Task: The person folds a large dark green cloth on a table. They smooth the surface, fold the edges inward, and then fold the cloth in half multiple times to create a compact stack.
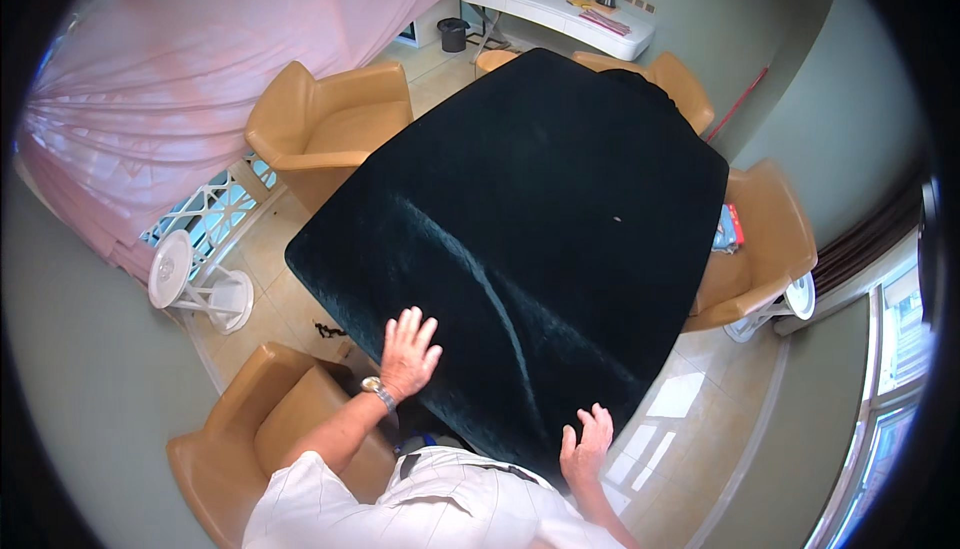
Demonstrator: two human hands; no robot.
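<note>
A dark green, velvety cloth point(540, 169) covers the large table in front of me, with a pale streak running across its near half. My left hand point(408, 353), a watch point(378, 392) on its wrist, is over the near left edge of the cloth. Its fingers are spread and it holds nothing. At the near right edge, my right hand point(588, 444) has its fingers apart, thumb up, with nothing in it. Whether either palm touches the cloth I cannot tell. A small pale speck point(617, 219) lies on the cloth toward the right.
Tan armchairs surround the table: one point(335, 124) far left, one point(290, 439) close on my left, one point(765, 239) at right bearing a red and blue package point(729, 230). A white side table point(200, 284) stands left. At the back are a white desk point(560, 11) and black bin point(453, 35).
</note>
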